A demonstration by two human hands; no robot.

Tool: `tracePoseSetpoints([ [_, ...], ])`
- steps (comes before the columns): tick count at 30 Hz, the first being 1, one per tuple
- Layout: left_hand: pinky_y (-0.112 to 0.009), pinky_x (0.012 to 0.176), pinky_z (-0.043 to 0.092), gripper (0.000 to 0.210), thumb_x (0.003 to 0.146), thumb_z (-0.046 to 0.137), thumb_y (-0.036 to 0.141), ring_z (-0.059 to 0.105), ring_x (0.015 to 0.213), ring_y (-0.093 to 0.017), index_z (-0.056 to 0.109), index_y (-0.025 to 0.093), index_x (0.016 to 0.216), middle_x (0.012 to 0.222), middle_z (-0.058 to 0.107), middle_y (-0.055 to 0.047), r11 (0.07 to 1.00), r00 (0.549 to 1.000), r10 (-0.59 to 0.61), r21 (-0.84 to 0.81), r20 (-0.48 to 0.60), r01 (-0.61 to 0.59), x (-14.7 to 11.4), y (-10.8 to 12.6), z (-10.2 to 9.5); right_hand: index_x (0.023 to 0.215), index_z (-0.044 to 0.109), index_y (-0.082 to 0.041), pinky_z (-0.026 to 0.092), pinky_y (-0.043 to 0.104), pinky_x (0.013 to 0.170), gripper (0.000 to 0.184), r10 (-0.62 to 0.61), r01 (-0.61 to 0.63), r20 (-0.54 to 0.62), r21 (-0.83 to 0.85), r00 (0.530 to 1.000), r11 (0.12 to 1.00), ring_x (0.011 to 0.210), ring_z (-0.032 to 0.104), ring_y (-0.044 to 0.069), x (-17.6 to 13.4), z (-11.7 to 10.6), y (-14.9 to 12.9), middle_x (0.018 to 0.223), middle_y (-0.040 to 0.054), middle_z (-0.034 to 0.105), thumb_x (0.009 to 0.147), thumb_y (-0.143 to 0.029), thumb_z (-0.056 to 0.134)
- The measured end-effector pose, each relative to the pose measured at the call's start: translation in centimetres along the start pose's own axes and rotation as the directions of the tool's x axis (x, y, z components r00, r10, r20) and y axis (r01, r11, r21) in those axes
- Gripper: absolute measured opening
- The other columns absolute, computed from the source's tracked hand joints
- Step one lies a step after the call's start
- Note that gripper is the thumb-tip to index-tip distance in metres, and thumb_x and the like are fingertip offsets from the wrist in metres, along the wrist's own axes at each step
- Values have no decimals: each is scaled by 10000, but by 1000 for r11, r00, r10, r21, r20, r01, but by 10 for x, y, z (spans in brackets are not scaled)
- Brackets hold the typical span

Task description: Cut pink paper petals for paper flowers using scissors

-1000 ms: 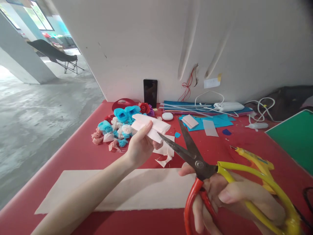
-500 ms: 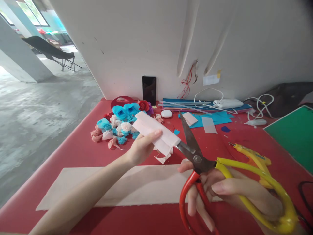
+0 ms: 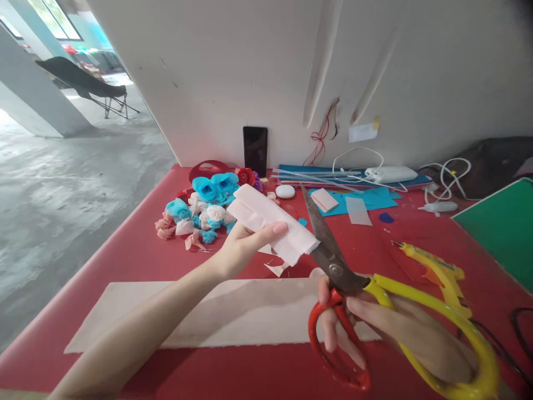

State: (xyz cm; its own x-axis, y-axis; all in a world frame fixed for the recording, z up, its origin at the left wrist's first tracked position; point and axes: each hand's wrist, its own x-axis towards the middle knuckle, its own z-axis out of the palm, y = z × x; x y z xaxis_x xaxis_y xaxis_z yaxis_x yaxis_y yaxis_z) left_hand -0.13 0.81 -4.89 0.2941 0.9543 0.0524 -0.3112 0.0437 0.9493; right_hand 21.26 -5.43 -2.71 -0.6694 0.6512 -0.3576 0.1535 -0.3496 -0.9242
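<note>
From where I stand, a dark chair [image 3: 83, 80] is on the floor at far left, beyond the red table [image 3: 137, 244]. Next comes a heap of flowers [image 3: 215, 213], blue, white, pink and red. A long pale strip [image 3: 258, 314] lies nearer, under the person's left forearm. The left hand [image 3: 241, 250] pinches a folded pink paper [image 3: 270, 214], thumb on top, holding it above the table in front of the flowers. A phone [image 3: 255, 150] leans on the wall behind. At the paper's right end, the scissors [image 3: 335, 269] stand with blades apart, the lower one running partly behind the paper. The right hand [image 3: 420, 339] is wrapped round their red and yellow handles. Beyond it lie a yellow glue gun [image 3: 437, 272] and, far right, a green board [image 3: 502, 228].
</note>
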Motion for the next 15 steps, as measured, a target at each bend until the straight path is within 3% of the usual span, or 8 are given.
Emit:
tracePoseSetpoints([
  [3,-222,567,480,294,654,706,419,594,616,-132,647,154,768,674,643,-6,1000,1000,5,16,18,-5,0,2,-2,967,514,-176,409,220,469,317,22,-17,-42,112,999,994,402,439,67,2,6,-3,630,-2,598,869,-463,420],
  [7,-237,568,474,316,636,709,440,586,615,-141,627,151,735,659,631,-12,998,1000,6,68,-15,-4,0,2,-5,837,444,-184,256,147,322,329,12,-12,1,245,1000,969,321,357,37,6,8,3,523,-33,541,832,-511,471],
  [10,-241,580,477,312,641,708,440,590,624,-143,633,155,746,673,640,-12,998,1000,-7,69,5,6,1,1,-7,847,443,-182,256,142,329,318,-19,8,31,296,999,955,335,364,37,5,7,8,523,-29,545,850,-499,455],
  [15,-246,630,494,337,641,708,454,618,677,-157,646,154,782,709,667,-20,998,998,-41,59,50,38,2,-2,-10,791,577,-122,352,192,422,288,-74,61,41,252,996,966,424,445,61,2,5,5,612,21,566,880,-340,413],
])
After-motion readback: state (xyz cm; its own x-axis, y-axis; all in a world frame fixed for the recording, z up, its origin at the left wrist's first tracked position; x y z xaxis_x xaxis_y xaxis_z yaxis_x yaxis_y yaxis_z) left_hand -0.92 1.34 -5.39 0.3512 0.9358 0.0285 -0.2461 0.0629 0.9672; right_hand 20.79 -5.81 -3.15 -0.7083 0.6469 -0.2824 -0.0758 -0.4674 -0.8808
